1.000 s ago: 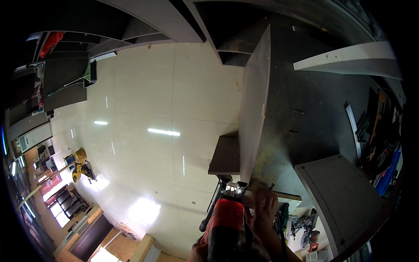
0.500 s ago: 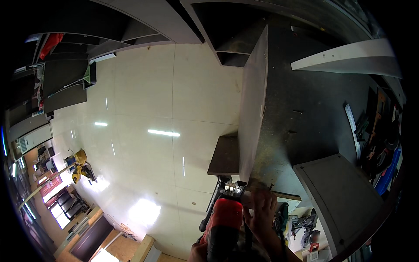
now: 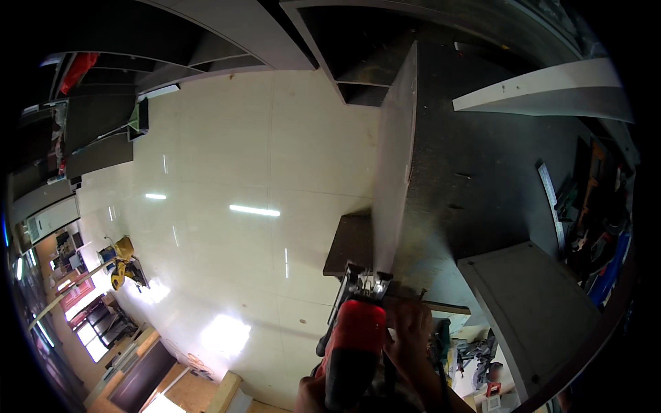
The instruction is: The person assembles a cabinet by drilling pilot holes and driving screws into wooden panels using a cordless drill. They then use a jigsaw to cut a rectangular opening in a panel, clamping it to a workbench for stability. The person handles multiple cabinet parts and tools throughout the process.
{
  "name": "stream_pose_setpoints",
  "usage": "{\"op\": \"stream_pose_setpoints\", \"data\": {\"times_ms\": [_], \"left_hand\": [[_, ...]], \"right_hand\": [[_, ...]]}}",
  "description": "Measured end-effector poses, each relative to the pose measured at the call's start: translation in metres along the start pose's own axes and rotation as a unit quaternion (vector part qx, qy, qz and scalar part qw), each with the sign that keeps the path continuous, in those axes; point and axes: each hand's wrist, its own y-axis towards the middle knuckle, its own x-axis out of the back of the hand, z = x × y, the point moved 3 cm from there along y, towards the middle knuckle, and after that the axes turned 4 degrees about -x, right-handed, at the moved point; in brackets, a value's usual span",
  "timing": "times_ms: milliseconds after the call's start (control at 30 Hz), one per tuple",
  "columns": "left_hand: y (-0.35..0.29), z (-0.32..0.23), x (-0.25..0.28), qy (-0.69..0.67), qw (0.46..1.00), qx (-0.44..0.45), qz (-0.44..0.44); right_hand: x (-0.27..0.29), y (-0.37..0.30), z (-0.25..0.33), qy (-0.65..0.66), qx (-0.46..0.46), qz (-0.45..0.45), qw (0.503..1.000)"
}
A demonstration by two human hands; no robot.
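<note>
A red and black power tool (image 3: pixel 354 337), which looks like a jigsaw, points away from me at the lower middle. Its metal front end (image 3: pixel 365 279) is by the near end of an upright grey panel (image 3: pixel 396 165). My left hand (image 3: pixel 311 394) is wrapped around the tool's body low down, its fingers partly hidden behind it. Just right of the tool, my right hand (image 3: pixel 410 327) has bent fingers over the near end of the dark work surface (image 3: pixel 475 158); what they grip is hidden. A small dark brown board (image 3: pixel 350 244) juts out left of the panel.
A grey box-like panel (image 3: pixel 530 303) and a pale curved-looking board (image 3: pixel 537 89) stand on the right. Beyond them lie a metal ruler (image 3: pixel 551 206) and hand tools. Pale tiled floor (image 3: pixel 206 151) spreads left, with a yellow machine (image 3: pixel 124 268) on it.
The tool's front end has moved forward toward the panel's near end and the brown board. My right hand has shifted slightly nearer to me. The whole view has drifted a little.
</note>
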Motion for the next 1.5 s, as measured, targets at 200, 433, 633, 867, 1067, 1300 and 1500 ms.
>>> {"op": "stream_pose_setpoints", "data": {"times_ms": [200, 433, 633, 867, 1067, 1300, 1500], "left_hand": [[-0.013, 0.019, 0.006, -0.049, 0.99, 0.029, -0.132], [-0.042, 0.075, 0.073, 0.009, 0.973, -0.031, -0.228], [-0.089, 0.131, 0.117, -0.023, 0.974, 0.096, -0.206], [-0.161, 0.175, 0.13, -0.081, 0.959, 0.138, -0.233], [-0.23, 0.215, 0.143, -0.067, 0.974, 0.078, -0.203], [-0.261, 0.21, 0.158, 0.031, 0.987, -0.071, -0.142], [-0.273, 0.16, 0.147, 0.141, 0.982, -0.081, -0.091]], "right_hand": [[0.008, 0.006, 0.005, 0.037, -0.023, 0.021, 0.999], [0.005, 0.002, 0.007, 0.005, -0.016, 0.012, 1.0], [-0.001, -0.002, 0.008, -0.035, 0.007, 0.013, 0.999], [0.0, -0.012, 0.014, -0.036, 0.06, -0.053, 0.996], [-0.038, -0.076, 0.021, 0.022, 0.169, -0.142, 0.975], [-0.134, -0.235, -0.102, 0.124, -0.149, 0.226, 0.955], [-0.152, -0.348, -0.206, -0.167, -0.057, 0.198, 0.964]]}}
